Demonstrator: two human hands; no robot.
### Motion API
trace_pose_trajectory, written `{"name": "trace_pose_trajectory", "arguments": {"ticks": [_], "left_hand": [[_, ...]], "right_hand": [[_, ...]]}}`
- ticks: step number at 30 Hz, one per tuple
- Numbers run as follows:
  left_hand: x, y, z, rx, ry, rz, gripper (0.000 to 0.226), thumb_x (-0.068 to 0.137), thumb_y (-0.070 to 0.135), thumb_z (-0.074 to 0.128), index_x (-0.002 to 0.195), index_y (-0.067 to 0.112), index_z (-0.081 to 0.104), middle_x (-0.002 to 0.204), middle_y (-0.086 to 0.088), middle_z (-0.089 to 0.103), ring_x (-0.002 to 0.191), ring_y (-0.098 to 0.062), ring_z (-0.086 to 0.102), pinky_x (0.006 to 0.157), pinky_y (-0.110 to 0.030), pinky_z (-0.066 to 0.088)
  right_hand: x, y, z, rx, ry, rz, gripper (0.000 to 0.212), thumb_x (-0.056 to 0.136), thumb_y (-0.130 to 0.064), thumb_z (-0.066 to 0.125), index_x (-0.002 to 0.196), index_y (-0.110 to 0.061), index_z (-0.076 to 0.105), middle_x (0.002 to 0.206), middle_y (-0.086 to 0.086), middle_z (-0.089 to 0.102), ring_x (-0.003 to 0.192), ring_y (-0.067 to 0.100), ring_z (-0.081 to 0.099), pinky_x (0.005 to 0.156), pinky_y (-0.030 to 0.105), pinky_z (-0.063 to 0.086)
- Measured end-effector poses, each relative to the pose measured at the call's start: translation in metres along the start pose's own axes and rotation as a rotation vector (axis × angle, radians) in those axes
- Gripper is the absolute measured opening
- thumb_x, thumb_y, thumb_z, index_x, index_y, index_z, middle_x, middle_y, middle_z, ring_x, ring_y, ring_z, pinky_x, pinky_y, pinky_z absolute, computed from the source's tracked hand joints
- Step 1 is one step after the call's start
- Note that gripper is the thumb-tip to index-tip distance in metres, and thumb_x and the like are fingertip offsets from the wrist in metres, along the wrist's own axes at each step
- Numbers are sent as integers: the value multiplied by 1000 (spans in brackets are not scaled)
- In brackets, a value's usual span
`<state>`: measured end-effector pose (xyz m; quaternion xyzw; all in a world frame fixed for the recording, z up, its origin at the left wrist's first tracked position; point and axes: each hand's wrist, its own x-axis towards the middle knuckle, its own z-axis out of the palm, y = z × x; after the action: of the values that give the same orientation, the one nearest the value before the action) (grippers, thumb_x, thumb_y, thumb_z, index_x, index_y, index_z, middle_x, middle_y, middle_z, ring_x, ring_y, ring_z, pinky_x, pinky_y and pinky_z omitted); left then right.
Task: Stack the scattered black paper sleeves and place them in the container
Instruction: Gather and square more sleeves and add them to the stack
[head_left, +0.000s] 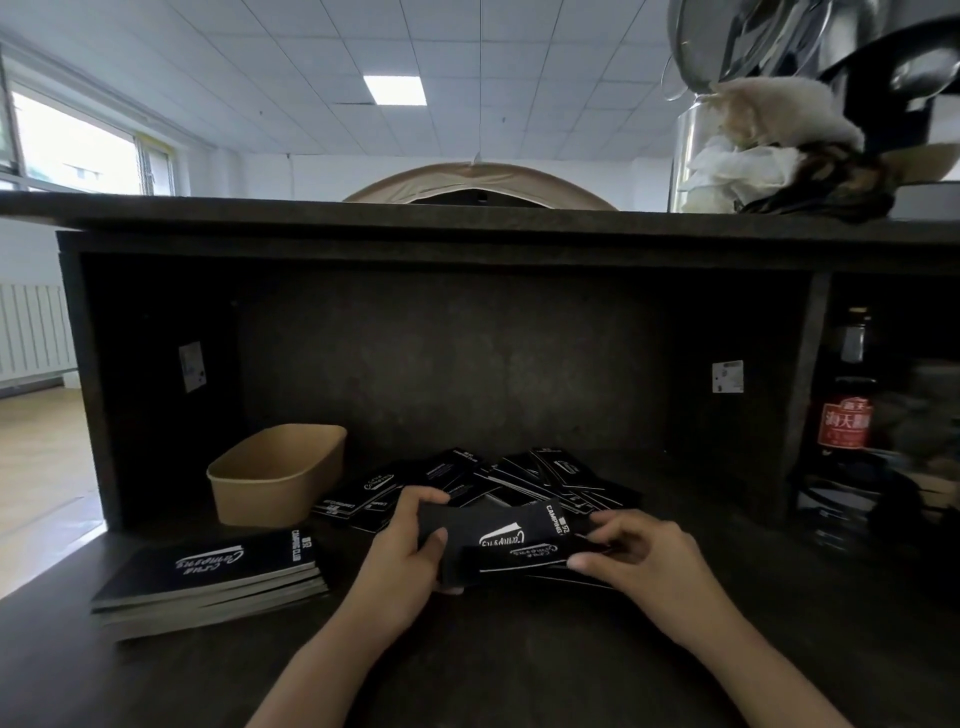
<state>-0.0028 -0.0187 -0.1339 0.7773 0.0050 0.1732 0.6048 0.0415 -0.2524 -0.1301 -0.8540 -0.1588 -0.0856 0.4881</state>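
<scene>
Between my hands is a small bundle of black paper sleeves (498, 535) with white lettering. My left hand (410, 551) grips its left end, thumb on top. My right hand (639, 556) pinches the right end of the front sleeve of that bundle. Behind them a loose pile of scattered black sleeves (519, 480) lies on the dark shelf. A neat stack of sleeves (213, 582) rests at the front left. The brown paper container (278, 475) stands upright at the back left, with nothing visible inside it.
The dark cabinet's side walls (88, 374) and top board (467, 223) enclose the work area. A bottle with a red label (844, 415) stands in the right compartment. Metal pots and crumpled cloths (769, 150) sit on the top at the right.
</scene>
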Motion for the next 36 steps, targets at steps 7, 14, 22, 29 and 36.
{"name": "trace_pose_trajectory", "arguments": {"ticks": [7,14,22,29,36], "left_hand": [[-4,5,1,59,1,8,23,99,5,41,115,21,47,103,1,53,85,-15,62,56,-24,59],[-9,8,0,263,-133,128,35,85,29,68,113,32,49,105,11,57,90,-3,61,67,-12,50],[-11,11,-1,377,-252,300,41,87,14,64,113,41,47,111,19,59,106,8,55,92,-19,49],[-7,4,0,375,-159,314,31,91,10,58,102,38,55,102,19,63,101,8,57,83,-15,46],[-2,1,-6,267,188,165,35,92,2,53,87,37,51,91,18,58,87,7,52,76,-20,40]], "right_hand": [[4,5,-2,13,-71,-10,8,68,-33,82,69,-28,76,113,-12,65,104,4,63,99,33,49],[4,5,-4,-67,45,6,39,70,-2,80,94,-24,59,89,0,61,79,12,62,69,21,50],[2,5,-2,-227,13,-184,61,85,-28,68,136,-40,37,132,-16,39,122,3,42,106,30,40],[0,2,4,-194,-194,-171,48,90,-51,50,135,-55,32,136,-21,47,129,5,41,109,38,39],[2,6,2,-467,-54,-37,56,84,-48,64,134,-34,42,135,-12,49,129,8,43,114,35,27]]}}
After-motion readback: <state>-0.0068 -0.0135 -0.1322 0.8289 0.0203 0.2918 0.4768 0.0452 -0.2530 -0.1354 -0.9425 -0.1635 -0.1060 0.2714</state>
